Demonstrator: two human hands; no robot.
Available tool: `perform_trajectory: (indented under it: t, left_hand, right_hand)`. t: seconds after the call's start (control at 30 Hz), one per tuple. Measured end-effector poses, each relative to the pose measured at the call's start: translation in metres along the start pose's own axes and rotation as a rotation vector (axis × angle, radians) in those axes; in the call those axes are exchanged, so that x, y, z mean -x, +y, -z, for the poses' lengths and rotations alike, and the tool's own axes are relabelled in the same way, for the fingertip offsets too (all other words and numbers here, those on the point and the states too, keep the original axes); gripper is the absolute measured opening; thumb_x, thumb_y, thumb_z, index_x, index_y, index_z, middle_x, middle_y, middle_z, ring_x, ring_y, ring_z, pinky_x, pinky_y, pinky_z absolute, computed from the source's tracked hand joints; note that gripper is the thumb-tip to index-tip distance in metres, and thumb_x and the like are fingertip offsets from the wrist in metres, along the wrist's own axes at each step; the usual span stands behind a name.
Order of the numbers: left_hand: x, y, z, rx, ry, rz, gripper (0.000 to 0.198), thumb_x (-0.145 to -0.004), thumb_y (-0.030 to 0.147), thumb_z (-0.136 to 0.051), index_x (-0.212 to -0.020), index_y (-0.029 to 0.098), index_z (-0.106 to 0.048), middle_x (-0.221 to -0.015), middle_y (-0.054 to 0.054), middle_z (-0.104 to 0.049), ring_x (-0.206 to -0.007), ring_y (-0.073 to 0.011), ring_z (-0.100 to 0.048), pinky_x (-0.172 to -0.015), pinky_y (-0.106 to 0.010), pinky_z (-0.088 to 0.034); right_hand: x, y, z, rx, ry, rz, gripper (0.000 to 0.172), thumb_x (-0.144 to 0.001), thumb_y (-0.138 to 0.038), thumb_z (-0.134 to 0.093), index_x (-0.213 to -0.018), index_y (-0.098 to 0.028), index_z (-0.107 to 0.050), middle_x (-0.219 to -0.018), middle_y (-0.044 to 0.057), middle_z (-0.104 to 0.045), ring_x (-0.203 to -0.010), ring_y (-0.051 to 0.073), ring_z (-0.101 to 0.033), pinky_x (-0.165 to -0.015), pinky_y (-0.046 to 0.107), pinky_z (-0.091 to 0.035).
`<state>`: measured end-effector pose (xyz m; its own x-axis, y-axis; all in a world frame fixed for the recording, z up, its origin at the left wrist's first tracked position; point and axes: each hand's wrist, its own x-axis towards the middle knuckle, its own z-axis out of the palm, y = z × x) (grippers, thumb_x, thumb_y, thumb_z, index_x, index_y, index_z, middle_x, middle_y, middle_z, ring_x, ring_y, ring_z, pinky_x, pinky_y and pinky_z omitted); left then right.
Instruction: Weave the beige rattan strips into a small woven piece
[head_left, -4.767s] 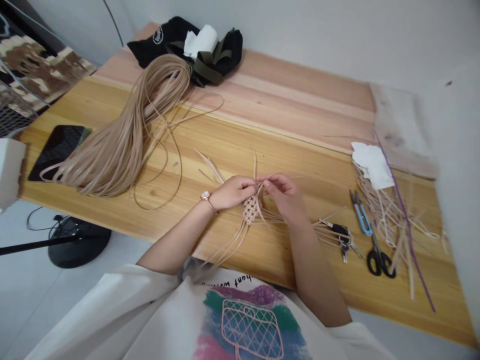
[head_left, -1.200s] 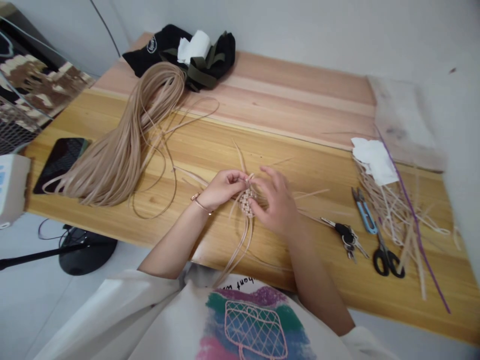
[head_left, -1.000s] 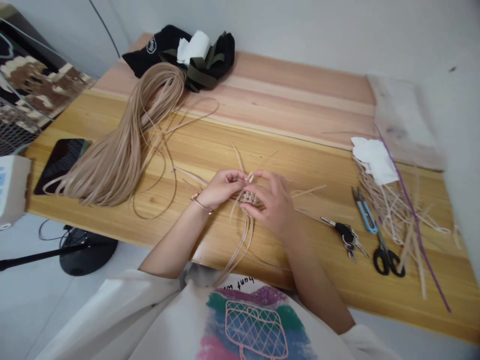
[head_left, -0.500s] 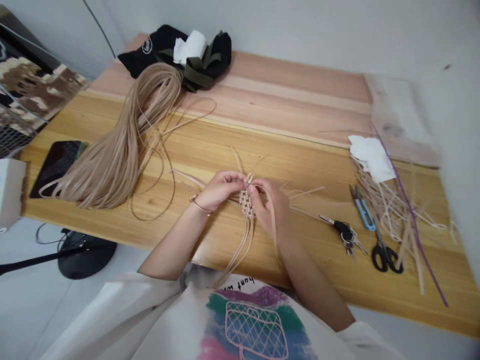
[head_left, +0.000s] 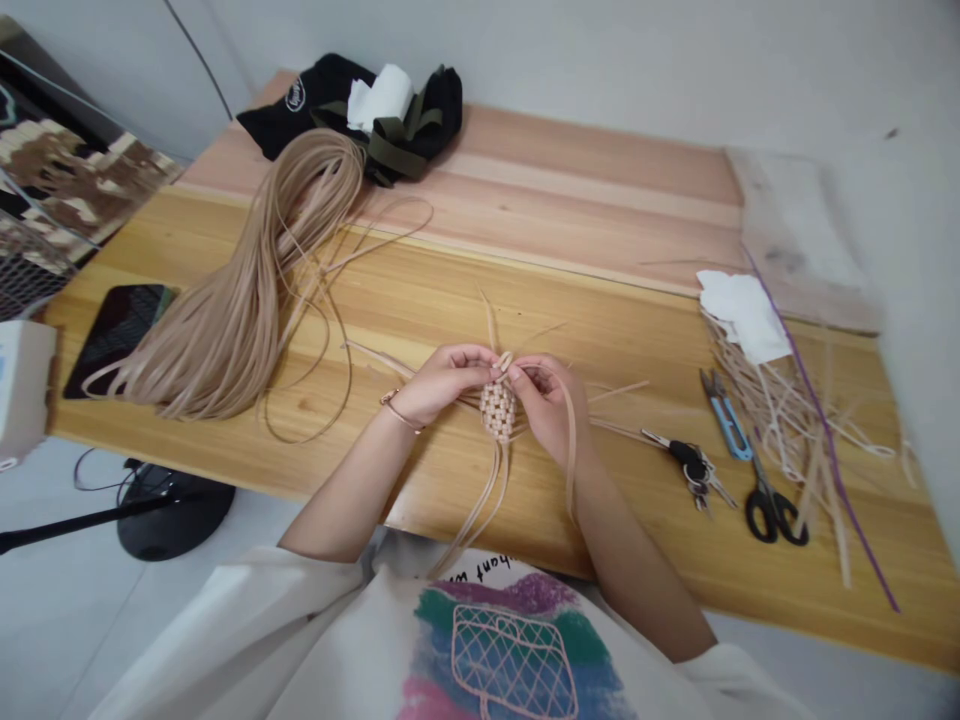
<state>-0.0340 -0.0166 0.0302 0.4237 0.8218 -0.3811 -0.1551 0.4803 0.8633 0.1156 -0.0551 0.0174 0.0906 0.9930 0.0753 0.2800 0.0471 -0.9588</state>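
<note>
A small woven piece (head_left: 498, 408) of pale flat strips sits between my two hands over the wooden table (head_left: 465, 290). My left hand (head_left: 441, 381), with a bracelet at the wrist, pinches the piece's upper left edge. My right hand (head_left: 545, 405) is closed on a strip at the top right of the piece, and that strip (head_left: 571, 450) loops over the back of the hand. Loose strip ends (head_left: 477, 500) hang down toward my shirt, and others stick up beyond my fingers.
A big bundle of tan strips (head_left: 247, 290) lies to the left, a dark phone (head_left: 112, 325) beside it. A black bag with white tissue (head_left: 375, 105) is at the back. Keys (head_left: 694, 470), blue snips (head_left: 721, 412), black scissors (head_left: 772, 505), tissue (head_left: 742, 310) and strip offcuts (head_left: 810, 430) lie to the right.
My right hand, spread over the woven piece a second ago, has closed on a strip and drawn it over the back of the hand. The woven piece now faces up.
</note>
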Motion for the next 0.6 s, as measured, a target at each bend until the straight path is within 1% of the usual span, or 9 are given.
perform_trajectory:
  t: [0.13,0.27,0.37,0.43,0.47,0.5,0.53,0.6]
  left_hand:
    - [0.000,0.000,0.000,-0.015,-0.006,0.006,0.024,-0.058,0.021,-0.076,-0.076,0.010,-0.067,-0.068,-0.001,-0.067,-0.062,-0.0093,-0.059,-0.063,-0.022,-0.044]
    - [0.001,0.002,-0.001,-0.071,-0.024,0.007,0.024,-0.058,0.020,-0.076,-0.077,0.009,-0.066,-0.066,0.000,-0.066,-0.059,-0.0079,-0.057,-0.061,-0.021,-0.043]
    - [0.001,0.003,-0.002,-0.089,-0.046,0.017,0.022,-0.061,0.022,-0.075,-0.075,0.009,-0.065,-0.066,-0.001,-0.065,-0.059,-0.0077,-0.057,-0.060,-0.021,-0.042]
    - [0.002,0.002,-0.002,-0.097,-0.059,0.028,0.020,-0.062,0.023,-0.074,-0.073,0.009,-0.064,-0.065,-0.001,-0.065,-0.058,-0.0080,-0.057,-0.059,-0.021,-0.042]
    - [0.001,0.002,-0.002,-0.102,-0.060,0.032,0.020,-0.062,0.023,-0.073,-0.072,0.009,-0.063,-0.064,-0.001,-0.064,-0.057,-0.0081,-0.057,-0.059,-0.021,-0.042]
    - [0.001,0.002,-0.002,-0.108,-0.059,0.034,0.019,-0.063,0.023,-0.073,-0.071,0.009,-0.063,-0.063,-0.001,-0.064,-0.057,-0.0083,-0.057,-0.058,-0.021,-0.042]
    - [0.001,0.001,-0.002,-0.114,-0.055,0.033,0.018,-0.063,0.023,-0.072,-0.070,0.009,-0.062,-0.062,0.000,-0.064,-0.056,-0.0085,-0.057,-0.058,-0.021,-0.042]
    - [0.000,0.000,-0.002,-0.128,-0.050,0.027,0.018,-0.063,0.023,-0.072,-0.070,0.010,-0.062,-0.062,-0.001,-0.064,-0.056,-0.0088,-0.057,-0.058,-0.022,-0.042]
  right_hand:
    - [0.000,0.001,0.001,-0.012,0.003,0.005,0.015,-0.080,-0.033,-0.058,-0.080,-0.019,-0.061,-0.075,0.003,-0.068,-0.069,0.014,-0.062,-0.065,0.027,-0.048]
    - [0.000,0.003,0.000,-0.078,-0.002,-0.011,0.015,-0.079,-0.033,-0.058,-0.080,-0.019,-0.060,-0.073,0.002,-0.067,-0.066,0.013,-0.062,-0.062,0.026,-0.048]
    - [-0.003,0.006,0.002,-0.147,-0.059,-0.045,0.015,-0.079,-0.034,-0.058,-0.081,-0.019,-0.059,-0.067,0.001,-0.064,-0.061,0.012,-0.061,-0.059,0.025,-0.048]
    - [-0.007,0.007,0.008,-0.152,-0.113,-0.053,0.015,-0.077,-0.032,-0.059,-0.085,-0.019,-0.060,-0.069,0.001,-0.064,-0.062,0.013,-0.061,-0.060,0.026,-0.049]
    - [-0.009,0.006,0.013,-0.149,-0.110,-0.036,0.016,-0.075,-0.030,-0.061,-0.086,-0.019,-0.060,-0.072,0.002,-0.065,-0.064,0.013,-0.061,-0.061,0.027,-0.049]
    - [-0.010,0.005,0.019,-0.147,-0.075,-0.001,0.016,-0.074,-0.028,-0.062,-0.088,-0.020,-0.059,-0.076,0.002,-0.065,-0.067,0.014,-0.061,-0.063,0.028,-0.050]
    - [-0.010,0.001,0.027,-0.143,0.001,0.053,0.017,-0.073,-0.026,-0.062,-0.089,-0.020,-0.059,-0.080,0.003,-0.065,-0.070,0.015,-0.062,-0.066,0.030,-0.050]
    - [-0.006,-0.010,0.043,-0.123,0.221,0.214,0.012,-0.075,-0.021,-0.057,-0.087,-0.022,-0.059,-0.084,0.004,-0.064,-0.077,0.017,-0.061,-0.071,0.033,-0.050]
